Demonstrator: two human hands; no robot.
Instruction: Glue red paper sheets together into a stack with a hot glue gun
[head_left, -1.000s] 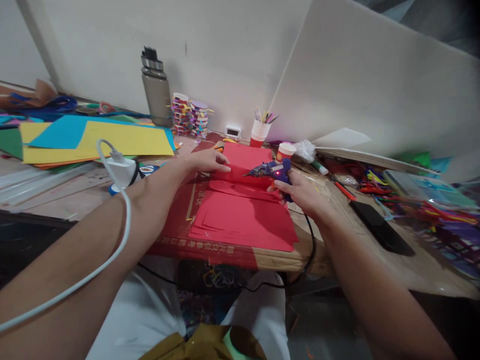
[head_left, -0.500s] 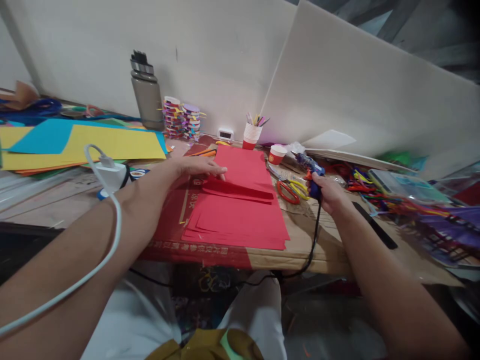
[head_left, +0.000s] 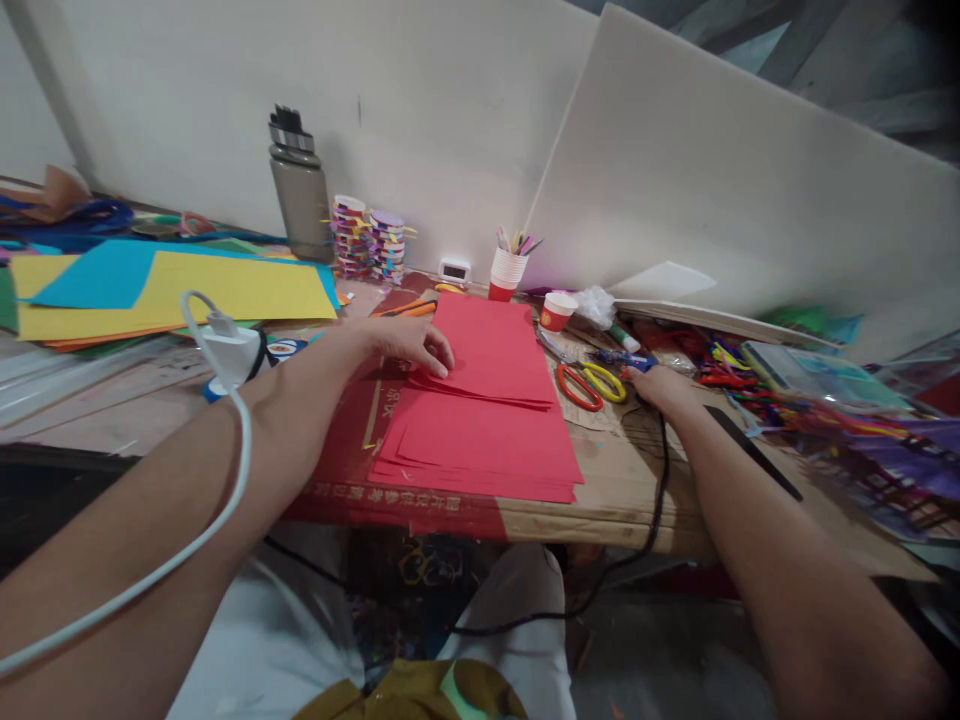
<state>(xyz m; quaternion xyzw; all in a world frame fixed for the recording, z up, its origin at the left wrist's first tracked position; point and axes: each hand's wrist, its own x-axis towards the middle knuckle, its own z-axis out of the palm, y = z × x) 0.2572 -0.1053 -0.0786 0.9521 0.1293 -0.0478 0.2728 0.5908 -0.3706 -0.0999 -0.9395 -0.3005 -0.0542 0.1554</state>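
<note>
Red paper at the middle of a crowded bench

The red paper [head_left: 491, 345] lies on a red-and-brown cardboard sheet [head_left: 540, 518] at the front of the worktable [head_left: 150, 410], one part of it overlapping a looser stack nearer the person. The left hand [head_left: 420, 345] is over its left edge, fingers loosely bent; whether they pinch the paper cannot be told. The right hand [head_left: 664, 388] is well apart, at the handle end of a blue glue gun [head_left: 636, 361]; its fingers are mostly hidden, so one cannot tell how tightly they close. A black cord [head_left: 663, 480] drops from there over the front edge. Scissors [head_left: 589, 384] with one red and one yellow loop lie between the paper and the gun.

Along the back stand a grey bottle [head_left: 300, 205], two decorated stacks [head_left: 367, 245], a small white clock [head_left: 454, 271], nested paper cups [head_left: 507, 270] full of pens, and a single cup [head_left: 558, 312]. Yellow and blue sheets [head_left: 232, 285] spread across the left, behind a white plug [head_left: 236, 355] whose cable crosses the left forearm. Craft oddments and a clear box [head_left: 817, 375] crowd the right. Behind rises a pale wall [head_left: 450, 130], with a large white board [head_left: 720, 180] slanting at the right.
</note>
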